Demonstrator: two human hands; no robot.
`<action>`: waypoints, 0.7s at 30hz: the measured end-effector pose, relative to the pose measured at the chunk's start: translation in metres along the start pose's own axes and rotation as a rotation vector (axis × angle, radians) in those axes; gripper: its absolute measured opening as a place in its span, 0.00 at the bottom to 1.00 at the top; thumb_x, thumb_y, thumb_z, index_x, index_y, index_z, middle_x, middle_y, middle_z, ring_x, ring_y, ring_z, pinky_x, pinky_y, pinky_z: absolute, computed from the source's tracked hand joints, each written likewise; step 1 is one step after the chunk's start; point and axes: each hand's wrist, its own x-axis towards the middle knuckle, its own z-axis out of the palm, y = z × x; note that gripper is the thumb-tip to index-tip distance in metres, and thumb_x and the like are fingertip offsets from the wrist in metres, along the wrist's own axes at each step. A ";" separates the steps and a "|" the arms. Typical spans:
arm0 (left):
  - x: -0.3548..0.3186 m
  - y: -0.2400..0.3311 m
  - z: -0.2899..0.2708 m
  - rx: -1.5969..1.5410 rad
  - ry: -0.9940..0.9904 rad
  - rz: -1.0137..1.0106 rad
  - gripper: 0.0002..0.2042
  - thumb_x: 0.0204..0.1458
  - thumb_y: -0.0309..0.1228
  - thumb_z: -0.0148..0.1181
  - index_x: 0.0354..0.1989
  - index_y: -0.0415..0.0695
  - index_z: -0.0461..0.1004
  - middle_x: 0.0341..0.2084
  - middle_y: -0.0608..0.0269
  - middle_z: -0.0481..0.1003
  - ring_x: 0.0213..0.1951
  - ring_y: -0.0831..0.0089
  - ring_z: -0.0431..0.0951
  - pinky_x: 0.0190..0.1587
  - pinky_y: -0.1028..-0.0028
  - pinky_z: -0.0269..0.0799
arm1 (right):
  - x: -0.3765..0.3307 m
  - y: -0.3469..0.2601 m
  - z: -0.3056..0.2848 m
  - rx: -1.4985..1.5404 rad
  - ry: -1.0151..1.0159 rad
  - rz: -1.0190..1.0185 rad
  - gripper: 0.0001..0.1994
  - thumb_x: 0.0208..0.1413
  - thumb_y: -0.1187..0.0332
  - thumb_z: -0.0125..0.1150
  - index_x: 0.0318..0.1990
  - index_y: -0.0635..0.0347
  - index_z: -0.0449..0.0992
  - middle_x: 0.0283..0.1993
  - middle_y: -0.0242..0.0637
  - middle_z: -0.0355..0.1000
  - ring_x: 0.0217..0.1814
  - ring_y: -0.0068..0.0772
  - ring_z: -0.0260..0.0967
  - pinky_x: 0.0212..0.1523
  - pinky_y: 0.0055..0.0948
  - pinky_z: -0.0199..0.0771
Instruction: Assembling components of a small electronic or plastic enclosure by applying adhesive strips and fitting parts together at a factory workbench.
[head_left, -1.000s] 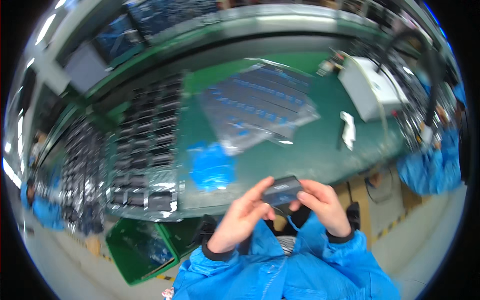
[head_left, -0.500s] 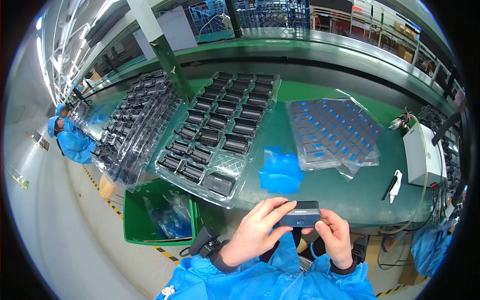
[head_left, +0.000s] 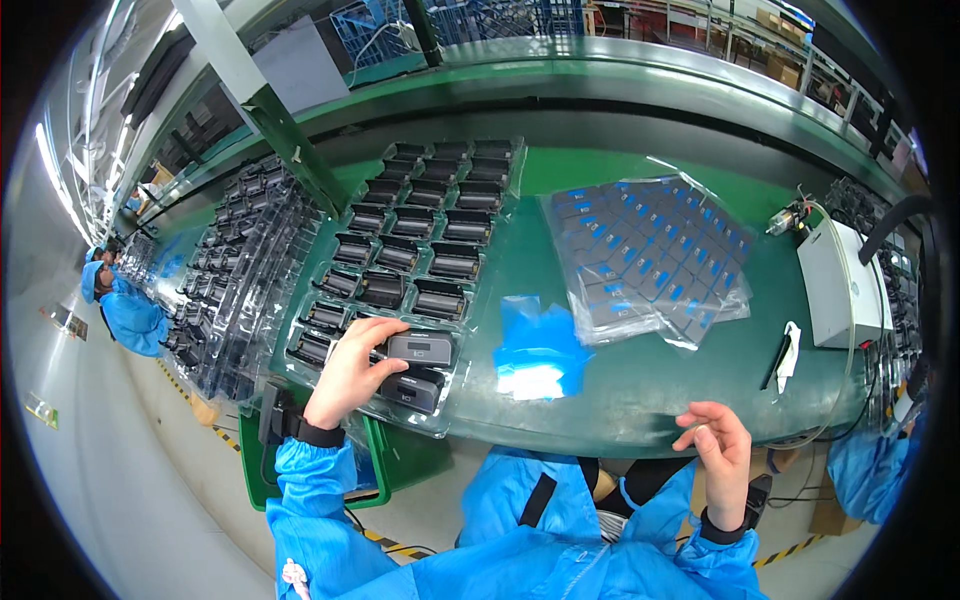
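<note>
My left hand grips a small dark grey rectangular device by its left end, low over the near end of a clear plastic tray. Just below it, a similar dark device lies in a tray pocket. Several open black housings fill the other pockets in rows. Off to the right, my right hand hovers at the bench's front edge, fingers loosely bent and apart, with nothing in it. Whether the held device touches the tray I cannot tell.
Blue film sheets lie right of the tray, near a stack of bagged grey-and-blue panels. A white box stands far right. Stacked trays and a green post are left; a green bin sits below. A co-worker is far left.
Both hands held the device at the bench's front edge before. My left hand has carried it left to the tray; my right hand has let go and moved right. The view has shifted too.
</note>
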 end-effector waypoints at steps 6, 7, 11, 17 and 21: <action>0.009 0.000 0.007 0.145 -0.061 0.072 0.24 0.36 0.21 0.63 0.48 0.42 0.69 0.47 0.56 0.66 0.50 0.59 0.63 0.55 0.67 0.59 | 0.004 0.002 -0.002 -0.042 0.032 0.061 0.12 0.55 0.72 0.52 0.46 0.69 0.69 0.37 0.41 0.72 0.32 0.25 0.69 0.37 0.21 0.68; 0.008 0.001 0.008 0.139 -0.032 0.058 0.26 0.37 0.20 0.62 0.49 0.42 0.68 0.47 0.55 0.65 0.50 0.58 0.63 0.55 0.67 0.58 | 0.004 0.002 -0.001 -0.044 0.029 0.068 0.12 0.55 0.72 0.52 0.46 0.69 0.69 0.37 0.41 0.72 0.32 0.25 0.69 0.37 0.21 0.68; -0.006 0.019 0.005 0.069 0.170 0.000 0.26 0.37 0.21 0.62 0.50 0.41 0.67 0.48 0.55 0.65 0.52 0.58 0.63 0.56 0.66 0.58 | 0.007 -0.001 0.004 -0.066 0.020 0.071 0.12 0.55 0.72 0.52 0.45 0.69 0.69 0.36 0.41 0.73 0.32 0.25 0.69 0.36 0.21 0.68; -0.043 0.039 0.033 0.097 0.178 -0.088 0.36 0.30 0.25 0.69 0.55 0.44 0.63 0.51 0.53 0.61 0.53 0.55 0.59 0.55 0.64 0.58 | 0.008 -0.003 0.002 -0.074 0.000 0.073 0.11 0.55 0.73 0.51 0.44 0.69 0.70 0.34 0.40 0.73 0.32 0.25 0.69 0.36 0.21 0.68; -0.046 0.033 0.037 0.104 0.190 -0.116 0.35 0.31 0.23 0.68 0.55 0.43 0.63 0.52 0.52 0.60 0.54 0.54 0.58 0.55 0.64 0.57 | 0.004 -0.003 -0.003 -0.030 0.011 0.090 0.10 0.55 0.74 0.50 0.43 0.69 0.70 0.34 0.40 0.73 0.33 0.25 0.69 0.37 0.22 0.68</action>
